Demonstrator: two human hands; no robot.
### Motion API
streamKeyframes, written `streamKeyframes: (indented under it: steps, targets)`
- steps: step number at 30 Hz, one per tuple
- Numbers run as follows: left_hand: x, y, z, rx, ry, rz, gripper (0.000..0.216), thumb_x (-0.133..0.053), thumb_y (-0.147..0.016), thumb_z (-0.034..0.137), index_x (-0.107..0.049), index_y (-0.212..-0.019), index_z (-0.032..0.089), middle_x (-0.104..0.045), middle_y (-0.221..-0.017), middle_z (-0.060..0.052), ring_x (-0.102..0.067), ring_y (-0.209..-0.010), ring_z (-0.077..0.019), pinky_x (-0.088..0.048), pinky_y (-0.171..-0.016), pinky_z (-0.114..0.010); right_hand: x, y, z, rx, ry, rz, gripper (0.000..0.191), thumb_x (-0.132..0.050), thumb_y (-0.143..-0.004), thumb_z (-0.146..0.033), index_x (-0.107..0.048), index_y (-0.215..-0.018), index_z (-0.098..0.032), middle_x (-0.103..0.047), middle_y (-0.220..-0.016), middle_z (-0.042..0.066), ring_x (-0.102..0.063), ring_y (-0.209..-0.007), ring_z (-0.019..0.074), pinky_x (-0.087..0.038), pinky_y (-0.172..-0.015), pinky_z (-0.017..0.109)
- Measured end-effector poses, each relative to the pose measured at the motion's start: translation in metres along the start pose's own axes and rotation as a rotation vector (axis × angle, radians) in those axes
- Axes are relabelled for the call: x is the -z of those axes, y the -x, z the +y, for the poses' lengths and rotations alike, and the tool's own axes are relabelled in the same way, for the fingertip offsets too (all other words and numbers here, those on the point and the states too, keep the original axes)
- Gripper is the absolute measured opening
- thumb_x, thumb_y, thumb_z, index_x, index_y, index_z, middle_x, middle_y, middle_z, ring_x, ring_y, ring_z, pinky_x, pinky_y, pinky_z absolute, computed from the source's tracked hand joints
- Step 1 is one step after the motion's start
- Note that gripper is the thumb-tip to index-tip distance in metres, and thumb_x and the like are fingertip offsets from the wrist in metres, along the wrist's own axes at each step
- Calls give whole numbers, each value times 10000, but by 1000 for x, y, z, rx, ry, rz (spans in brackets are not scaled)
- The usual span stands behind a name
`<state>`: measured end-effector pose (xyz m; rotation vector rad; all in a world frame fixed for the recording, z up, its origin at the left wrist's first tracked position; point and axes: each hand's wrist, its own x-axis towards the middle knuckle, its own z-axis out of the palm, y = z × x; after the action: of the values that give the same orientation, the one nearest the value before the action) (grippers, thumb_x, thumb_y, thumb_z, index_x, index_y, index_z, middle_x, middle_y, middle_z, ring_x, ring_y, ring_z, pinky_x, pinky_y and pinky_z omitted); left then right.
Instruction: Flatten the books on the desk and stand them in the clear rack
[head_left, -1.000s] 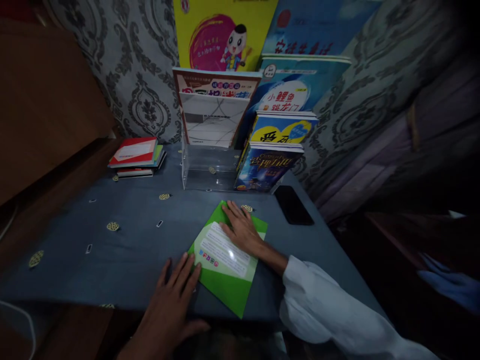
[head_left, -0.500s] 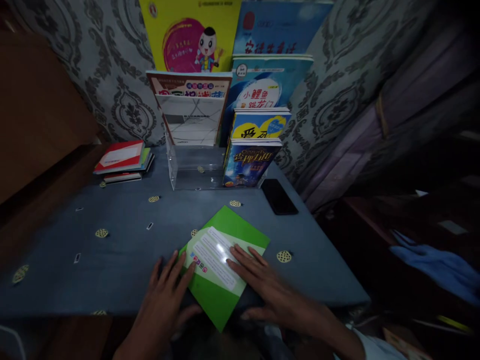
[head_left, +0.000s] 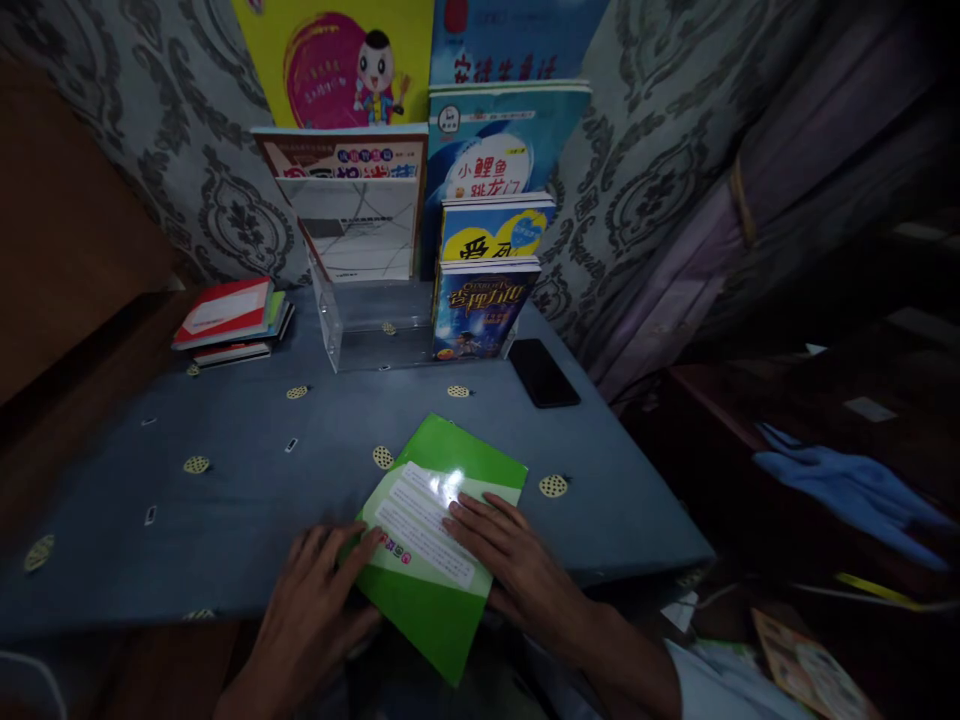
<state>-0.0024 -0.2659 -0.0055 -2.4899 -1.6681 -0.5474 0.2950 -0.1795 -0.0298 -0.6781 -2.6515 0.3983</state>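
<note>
Green book [head_left: 424, 550], lying aslant in front of the rack [head_left: 330, 335], jutted by its near corner past the near edge of the surface [head_left: 247, 520]. Within the last second the right hand [head_left: 525, 570] had drawn back from the book's far part to its right side, fingers flat and close together, thumb tip hidden, while the left hand [head_left: 304, 590] had curled its fingers at the left corner, whether pinching it could not be told. The change appeared to give steadier, two-sided control.
</note>
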Motion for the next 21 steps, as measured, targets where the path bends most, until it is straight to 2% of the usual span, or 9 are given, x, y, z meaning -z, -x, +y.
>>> streamKeyframes:
  steps: [3, 6, 8, 12, 14, 16, 18, 21]
  targets:
    - [14, -7, -5, -36, 138, 89, 377, -627, -948, 439, -632, -1275, 251, -735, -1133, -74, -678, -958, -241, -560, -846, -373, 7, -9, 0, 75, -58, 97, 486, -478, -1030, -274, -463, -1515, -238, -669, -1370, 124, -552, -1365, 252, -454, -1137, 498]
    - [28, -17, -7, 5, 267, 227, 370, -627, -960, 434, -617, -1294, 273, -753, -1083, -52, -703, -931, -222, -561, -869, -364, 23, -25, 2, 118, -188, 208, 404, -466, -1046, -280, -557, -1439, -254, -742, -1245, 101, -649, -1248, 224, -533, -1055, 436]
    - [37, -26, -5, 119, 380, 314, 385, -629, -962, 405, -594, -1330, 294, -755, -1091, -38, -712, -966, -226, -559, -909, -380, 38, -36, 1, 81, -319, 272, 368, -480, -1045, -318, -610, -1387, -273, -762, -1199, 87, -701, -1161, 218, -573, -1003, 406]
    - [55, -52, 4, 486, 689, 465, 455, -636, -950, 394, -543, -1376, 262, -724, -1176, -54, -677, -1122, -240, -533, -999, -392, 64, -59, -12, -107, -638, 424, 315, -563, -1001, -441, -758, -1157, -249, -798, -1073, 77, -761, -984, 257, -631, -873, 417]
    - [60, -68, 8, 546, 827, 463, 511, -669, -921, 417, -528, -1373, 227, -710, -1189, -72, -663, -1150, -248, -536, -994, -378, 72, -75, -20, -267, -814, 518, 317, -659, -929, -502, -796, -971, -219, -810, -946, 64, -772, -867, 265, -648, -785, 410]
    - [60, -82, 10, 562, 976, 395, 520, -673, -909, 450, -525, -1343, 206, -697, -1211, -89, -665, -1147, -258, -565, -944, -362, 76, -93, -23, -397, -1017, 618, 360, -706, -873, -557, -783, -923, -208, -803, -870, 48, -768, -808, 263, -651, -748, 415]
    - [54, -92, 7, 579, 1108, 335, 542, -654, -913, 480, -492, -1352, 206, -675, -1260, -101, -676, -1130, -263, -587, -909, -367, 74, -111, -17, -460, -1205, 655, 424, -680, -876, -590, -752, -1044, -207, -797, -906, 51, -763, -847, 266, -646, -782, 444]
    - [31, -96, -9, 592, 1156, 242, 632, -609, -930, 523, -381, -1436, 220, -672, -1252, -109, -703, -1049, -264, -603, -875, -406, 58, -132, 11, -476, -1248, 544, 477, -613, -913, -585, -688, -1179, -197, -782, -1015, 84, -746, -936, 277, -622, -846, 477]
